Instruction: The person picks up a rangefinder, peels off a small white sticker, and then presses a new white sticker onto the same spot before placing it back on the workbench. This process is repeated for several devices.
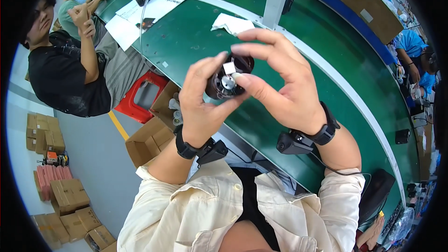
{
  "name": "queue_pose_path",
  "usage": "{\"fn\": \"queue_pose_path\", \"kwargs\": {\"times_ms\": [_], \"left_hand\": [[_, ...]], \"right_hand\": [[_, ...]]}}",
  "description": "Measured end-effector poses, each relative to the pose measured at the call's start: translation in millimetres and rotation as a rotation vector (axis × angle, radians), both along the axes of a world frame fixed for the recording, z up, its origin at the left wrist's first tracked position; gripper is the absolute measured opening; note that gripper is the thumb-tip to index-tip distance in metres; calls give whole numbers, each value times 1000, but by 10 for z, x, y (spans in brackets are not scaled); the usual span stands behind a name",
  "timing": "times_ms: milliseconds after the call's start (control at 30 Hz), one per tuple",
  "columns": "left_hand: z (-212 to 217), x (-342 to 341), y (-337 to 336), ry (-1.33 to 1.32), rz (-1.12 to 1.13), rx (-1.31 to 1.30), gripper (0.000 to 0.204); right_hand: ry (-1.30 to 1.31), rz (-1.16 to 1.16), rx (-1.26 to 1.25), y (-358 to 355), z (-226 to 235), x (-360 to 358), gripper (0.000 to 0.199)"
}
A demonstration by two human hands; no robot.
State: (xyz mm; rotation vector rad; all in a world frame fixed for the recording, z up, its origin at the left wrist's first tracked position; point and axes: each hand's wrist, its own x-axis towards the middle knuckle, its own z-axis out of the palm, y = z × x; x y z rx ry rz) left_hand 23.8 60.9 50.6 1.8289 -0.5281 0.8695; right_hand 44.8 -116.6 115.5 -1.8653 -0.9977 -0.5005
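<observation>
While both hands, left hand [199, 98] and right hand [280, 81], pinch it, one dark round motor part [227, 83] shows a silver hub and white tab.

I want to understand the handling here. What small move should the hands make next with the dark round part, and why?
Probably press the small white piece flat with the right hand. It sits on the face of the dark round part, beside its metal centre, under the right fingertips, while the left hand grips the part from the side.
</observation>
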Motion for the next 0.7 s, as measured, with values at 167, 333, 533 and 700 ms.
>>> {"fn": "queue_pose_path", "kwargs": {"times_ms": [167, 333, 533, 700], "left_hand": [[26, -157, 8, 345, -270, -149, 58], [-229, -101, 74, 728, -752, -586, 71], [-303, -118, 164, 874, -1037, -736, 88], [-276, -112, 146, 935, -1228, -856, 77]], "right_hand": [[212, 156, -57, -61, -4, 47, 28], [559, 252, -22, -76, -16, -34, 29], [870, 366, 29, -66, 35, -5, 26], [912, 364, 61, -18, 37, 7, 21]]}}
